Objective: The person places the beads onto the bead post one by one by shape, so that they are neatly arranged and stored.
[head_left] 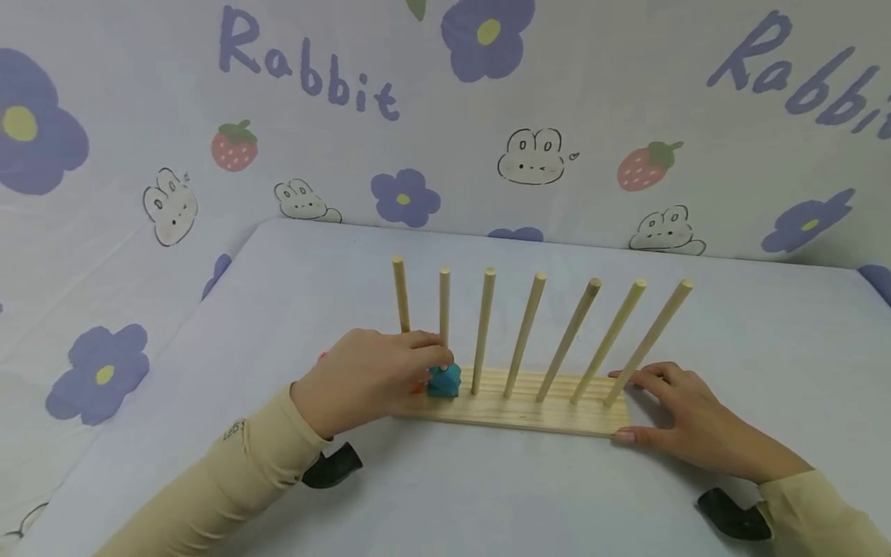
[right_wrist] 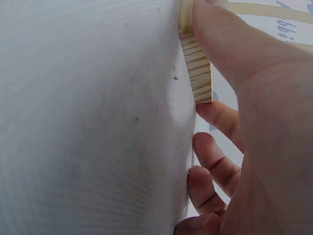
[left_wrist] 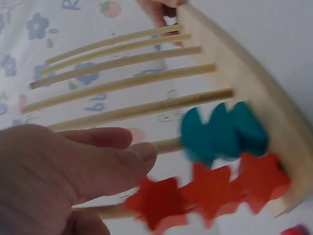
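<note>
A wooden peg board (head_left: 543, 418) lies on the white table, with several upright pegs along it. My left hand (head_left: 369, 375) is at the second peg from the left, thumb and forefinger pinching its bare shaft (left_wrist: 168, 145) just above the beads. Three teal crescent-shaped beads (left_wrist: 222, 132) sit low on that peg. Three orange star beads (left_wrist: 210, 193) are on the leftmost peg, mostly hidden by the hand in the head view. At the board's right end, my right hand (head_left: 689, 422) grips the edge between thumb and forefinger; its other fingers curl loosely beside the wood (right_wrist: 198, 73).
The other pegs (head_left: 525, 333) stand bare, to the right of the teal beads. Something pink (left_wrist: 296, 230) shows partly beside the board's left end. A printed cloth (head_left: 313, 155) with rabbits and flowers hangs behind the table. Black devices (head_left: 734, 514) sit under both wrists.
</note>
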Available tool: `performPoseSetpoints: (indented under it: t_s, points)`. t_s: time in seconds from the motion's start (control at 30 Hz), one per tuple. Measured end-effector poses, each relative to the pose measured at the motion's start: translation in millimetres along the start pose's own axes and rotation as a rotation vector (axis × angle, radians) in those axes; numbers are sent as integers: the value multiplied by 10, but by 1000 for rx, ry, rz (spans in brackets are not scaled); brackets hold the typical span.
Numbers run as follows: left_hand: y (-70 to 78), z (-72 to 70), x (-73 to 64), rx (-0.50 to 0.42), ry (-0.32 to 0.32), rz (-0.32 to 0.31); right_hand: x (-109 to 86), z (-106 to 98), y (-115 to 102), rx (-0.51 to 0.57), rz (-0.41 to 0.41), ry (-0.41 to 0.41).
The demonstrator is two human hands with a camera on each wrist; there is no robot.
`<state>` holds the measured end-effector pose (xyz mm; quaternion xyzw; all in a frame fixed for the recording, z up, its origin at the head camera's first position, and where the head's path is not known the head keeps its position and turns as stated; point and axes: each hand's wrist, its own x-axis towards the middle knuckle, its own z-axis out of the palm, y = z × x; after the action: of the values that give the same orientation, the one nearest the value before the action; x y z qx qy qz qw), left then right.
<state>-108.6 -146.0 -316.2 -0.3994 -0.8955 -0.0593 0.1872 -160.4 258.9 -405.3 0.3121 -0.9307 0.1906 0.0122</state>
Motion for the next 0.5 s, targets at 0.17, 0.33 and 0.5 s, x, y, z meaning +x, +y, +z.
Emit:
performPoseSetpoints:
  t_s: [0.17, 0.33, 0.5]
  points:
    - [-76, -268, -63, -90, 17, -19, -5, 12, 17, -2, 5, 4]
    - [-208, -526, -179, -76, 5, -93, 9, 17, 11, 2, 7, 8]
    - [-348, -658, -275, -85, -117, -250, 11, 21, -1, -8, -9, 18]
